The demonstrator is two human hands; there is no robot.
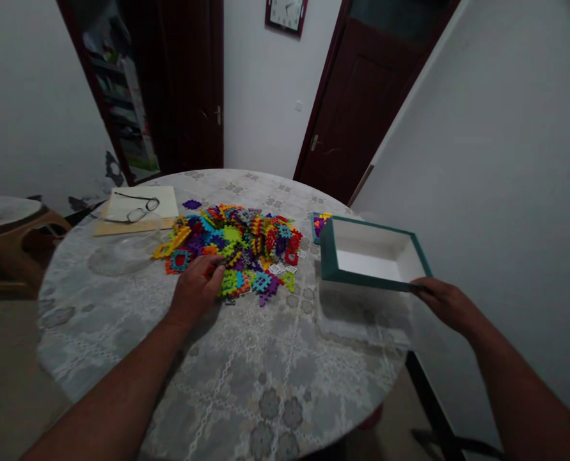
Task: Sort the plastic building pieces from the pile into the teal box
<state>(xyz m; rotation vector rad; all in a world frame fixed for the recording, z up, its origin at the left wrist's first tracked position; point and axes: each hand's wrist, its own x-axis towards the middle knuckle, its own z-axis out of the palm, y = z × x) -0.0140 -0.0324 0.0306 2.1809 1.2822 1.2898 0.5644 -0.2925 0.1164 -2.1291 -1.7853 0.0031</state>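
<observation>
Left hand: the person's left hand (196, 285) sits at the near edge of the heap, fingers bent, thumb close to them; from where I stand I cannot tell whether they grip a piece.
Right hand: the right hand (441, 298) is clamped on the near right corner of the green box.
Green box: the green box (330, 256), white inside, is tilted at the right side of the table, its open side in view.
Heap: a heap of toothed plastic pieces (231, 235) in red, yellow, lime, blue, purple and orange, lying mid-table, left of the box.
Stray piece: one purple piece (192, 204) lies apart, behind the heap.
Small tray: a blue tray (316, 239) with purple and yellow bits, just beyond the box's left end.
Glasses: dark-framed glasses (153, 203) rest on a pale sheet (168, 200) at the far left.
Table: round table (217, 397), grey patterned cover.
Wall: framed clock (287, 14) between two dark red doors (189, 83).
</observation>
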